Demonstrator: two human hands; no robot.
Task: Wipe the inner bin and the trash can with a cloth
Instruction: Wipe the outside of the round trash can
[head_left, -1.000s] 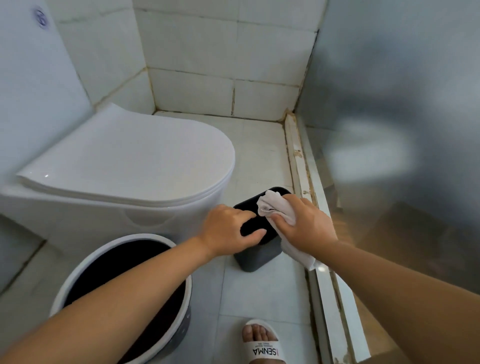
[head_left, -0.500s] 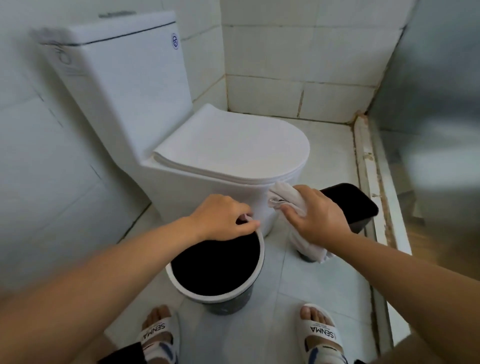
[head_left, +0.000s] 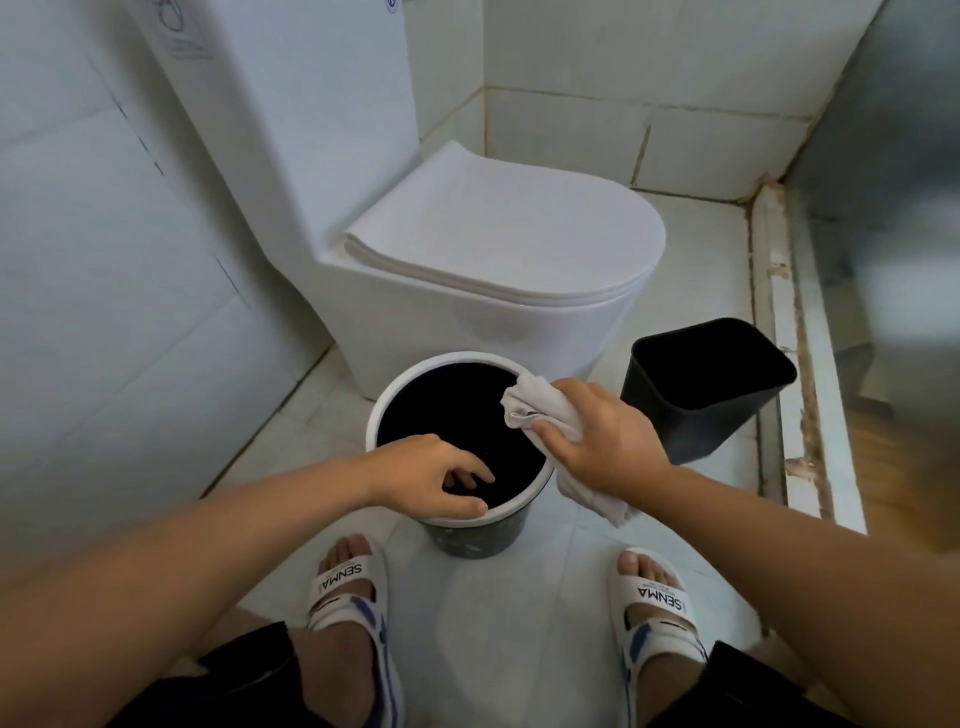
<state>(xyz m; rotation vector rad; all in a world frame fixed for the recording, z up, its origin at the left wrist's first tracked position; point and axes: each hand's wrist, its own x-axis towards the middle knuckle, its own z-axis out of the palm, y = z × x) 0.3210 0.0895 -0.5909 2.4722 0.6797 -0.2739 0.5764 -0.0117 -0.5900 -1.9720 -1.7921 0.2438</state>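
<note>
A round trash can (head_left: 451, 357) with a white rim and dark inside stands on the floor between my feet and the toilet. My left hand (head_left: 421, 473) holds its near rim, thumb lying on the rim and fingers curled inside. My right hand (head_left: 602, 441) grips a crumpled white cloth (head_left: 540, 410) and holds it at the can's right rim. The black square inner bin (head_left: 706, 384) stands apart on the floor to the right, open end up and tilted a little. Neither hand touches it.
A white toilet (head_left: 493, 234) with its lid down stands right behind the can. A raised stained threshold (head_left: 795, 364) and a frosted panel run along the right. A tiled wall closes the left. My two sandalled feet (head_left: 353, 582) flank the can.
Both hands left the black inner bin. The left hand shifted to the trash can's near rim, and the right hand carried the cloth to the can's right rim. My view swung left and back.
</note>
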